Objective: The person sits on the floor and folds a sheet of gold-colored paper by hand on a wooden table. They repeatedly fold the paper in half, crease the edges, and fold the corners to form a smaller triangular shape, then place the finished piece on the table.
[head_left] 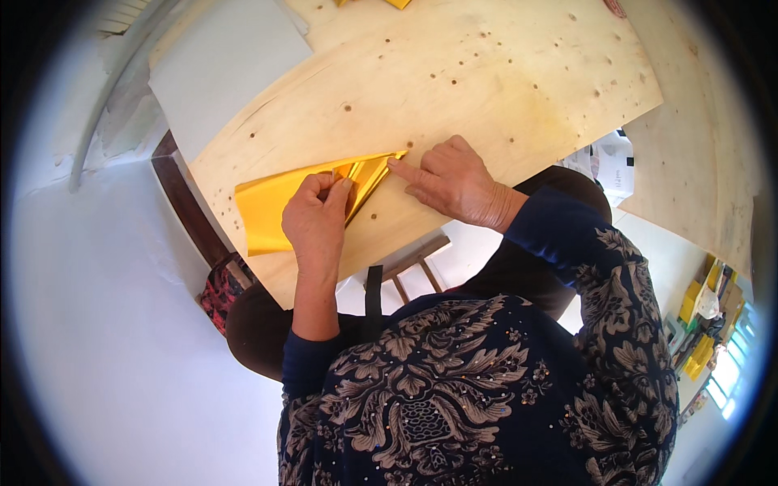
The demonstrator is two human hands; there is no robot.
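Observation:
A shiny gold foil paper sheet (pixel 271 212) lies on the wooden board, folded into a long shape that narrows to a point at the right. My left hand (pixel 316 215) pinches a raised flap of it near the middle, thumb and forefinger together. My right hand (pixel 454 180) rests by the narrow tip, its forefinger stretched out and touching the foil's end, the other fingers curled. Between the hands, creased layers of the foil show. What lies under my left palm is hidden.
The pale wooden board (pixel 454 105) has several dark knots and holes. A grey-white sheet (pixel 231 69) covers its far left corner. More gold foil (pixel 397 3) shows at the far edge. A second wooden board (pixel 689 154) stands at right, beside a white printed bag (pixel 613 166).

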